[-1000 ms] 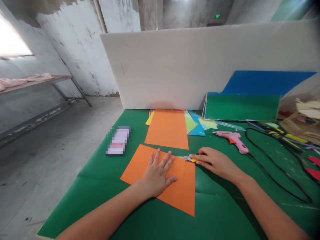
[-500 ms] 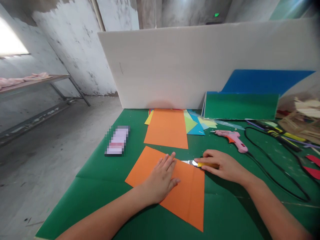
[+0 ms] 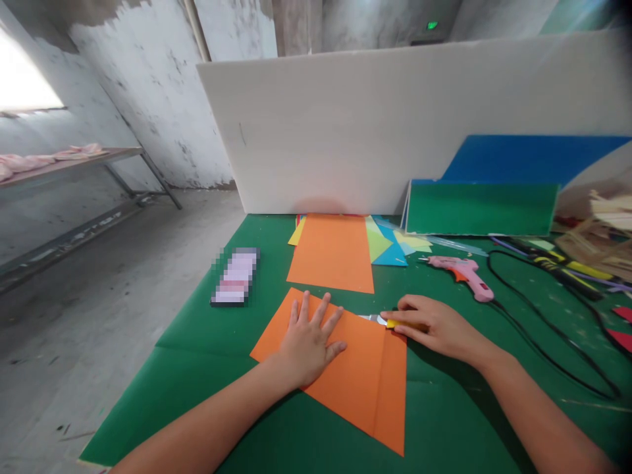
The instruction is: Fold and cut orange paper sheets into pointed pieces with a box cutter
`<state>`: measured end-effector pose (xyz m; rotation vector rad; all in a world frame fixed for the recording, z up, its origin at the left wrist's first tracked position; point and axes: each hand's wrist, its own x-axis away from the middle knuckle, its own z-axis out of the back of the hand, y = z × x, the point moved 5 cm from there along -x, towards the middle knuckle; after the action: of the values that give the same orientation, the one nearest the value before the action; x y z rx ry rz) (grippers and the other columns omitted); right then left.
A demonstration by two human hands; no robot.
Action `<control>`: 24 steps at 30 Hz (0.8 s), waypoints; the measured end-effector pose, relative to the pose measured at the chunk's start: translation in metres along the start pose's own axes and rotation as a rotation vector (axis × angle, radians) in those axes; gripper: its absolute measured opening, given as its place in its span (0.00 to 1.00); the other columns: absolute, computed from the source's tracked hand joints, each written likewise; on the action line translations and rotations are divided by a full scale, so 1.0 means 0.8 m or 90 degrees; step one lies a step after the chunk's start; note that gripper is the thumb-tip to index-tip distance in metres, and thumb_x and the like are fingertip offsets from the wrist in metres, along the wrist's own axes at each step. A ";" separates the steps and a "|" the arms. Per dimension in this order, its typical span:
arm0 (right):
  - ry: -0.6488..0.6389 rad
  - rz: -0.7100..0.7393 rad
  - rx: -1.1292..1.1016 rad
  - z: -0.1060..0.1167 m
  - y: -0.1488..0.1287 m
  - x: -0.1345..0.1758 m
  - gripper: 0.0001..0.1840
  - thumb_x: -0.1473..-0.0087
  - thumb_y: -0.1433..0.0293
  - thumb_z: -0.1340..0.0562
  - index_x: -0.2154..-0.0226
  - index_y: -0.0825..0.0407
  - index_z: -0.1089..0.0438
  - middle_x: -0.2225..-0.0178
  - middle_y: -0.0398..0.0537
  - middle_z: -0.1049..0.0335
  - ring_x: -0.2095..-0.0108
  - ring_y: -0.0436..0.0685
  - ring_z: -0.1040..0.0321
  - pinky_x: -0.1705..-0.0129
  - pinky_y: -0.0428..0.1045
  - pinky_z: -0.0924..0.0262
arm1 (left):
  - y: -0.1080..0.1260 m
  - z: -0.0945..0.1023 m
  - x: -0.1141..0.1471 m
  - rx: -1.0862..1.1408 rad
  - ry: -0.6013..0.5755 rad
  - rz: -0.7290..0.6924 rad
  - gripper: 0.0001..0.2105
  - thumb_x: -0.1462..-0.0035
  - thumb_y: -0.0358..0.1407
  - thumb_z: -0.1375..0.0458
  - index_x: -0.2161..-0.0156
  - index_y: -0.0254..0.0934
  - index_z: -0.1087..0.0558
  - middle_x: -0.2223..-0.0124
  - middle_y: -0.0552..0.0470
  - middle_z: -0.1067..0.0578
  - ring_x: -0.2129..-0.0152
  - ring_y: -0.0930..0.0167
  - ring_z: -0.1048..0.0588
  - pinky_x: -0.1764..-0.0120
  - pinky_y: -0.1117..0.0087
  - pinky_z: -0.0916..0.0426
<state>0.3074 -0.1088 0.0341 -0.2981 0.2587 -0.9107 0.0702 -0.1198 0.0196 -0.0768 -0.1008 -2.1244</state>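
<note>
An orange sheet of paper (image 3: 355, 375) lies at an angle on the green table, with a crease running near its right side. My left hand (image 3: 309, 342) rests flat on its left half, fingers spread. At the sheet's upper right edge, my right hand (image 3: 434, 329) is closed around a yellow utility knife (image 3: 391, 323). The knife's metal blade points left along that edge; most of its handle is hidden by my fingers. A second orange sheet (image 3: 332, 253) lies just beyond, on top of several coloured papers (image 3: 388, 247).
A pink glue gun (image 3: 464, 273) with a black cord lies to the right, near pliers (image 3: 567, 273) and red scraps (image 3: 619, 339). A phone-like object (image 3: 236, 276), pixelated, is on the left. A white board (image 3: 320, 131) stands behind, with a folded green board (image 3: 481, 207) before it.
My left hand has slid left on the orange sheet and its fingers have spread wider. My right hand keeps the knife at nearly the same spot on the edge. The view has shifted slightly.
</note>
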 end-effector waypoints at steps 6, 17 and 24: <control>0.030 0.023 0.032 -0.002 -0.006 -0.009 0.19 0.36 0.61 0.48 0.45 0.40 0.32 0.63 0.50 0.32 0.63 0.57 0.33 0.65 0.49 0.39 | -0.001 0.002 0.001 -0.021 0.002 0.006 0.30 0.35 0.54 0.57 0.33 0.45 0.51 0.30 0.49 0.54 0.36 0.41 0.59 0.40 0.38 0.54; 0.071 0.063 0.071 -0.010 -0.013 -0.033 0.18 0.36 0.64 0.47 0.47 0.43 0.30 0.61 0.51 0.33 0.62 0.56 0.34 0.64 0.49 0.40 | -0.005 -0.012 -0.001 -0.069 0.054 0.024 0.39 0.37 0.58 0.61 0.33 0.26 0.50 0.31 0.39 0.55 0.35 0.47 0.56 0.38 0.46 0.51; 0.105 0.090 0.088 -0.013 -0.016 -0.043 0.18 0.36 0.64 0.47 0.47 0.44 0.30 0.62 0.51 0.32 0.64 0.56 0.34 0.65 0.49 0.40 | -0.009 -0.017 -0.002 -0.089 0.076 0.030 0.42 0.38 0.59 0.62 0.34 0.22 0.49 0.32 0.32 0.54 0.35 0.50 0.54 0.37 0.48 0.52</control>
<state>0.2740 -0.0902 0.0323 -0.0764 0.3625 -0.8095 0.0651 -0.1159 0.0052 -0.0344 0.1184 -2.0821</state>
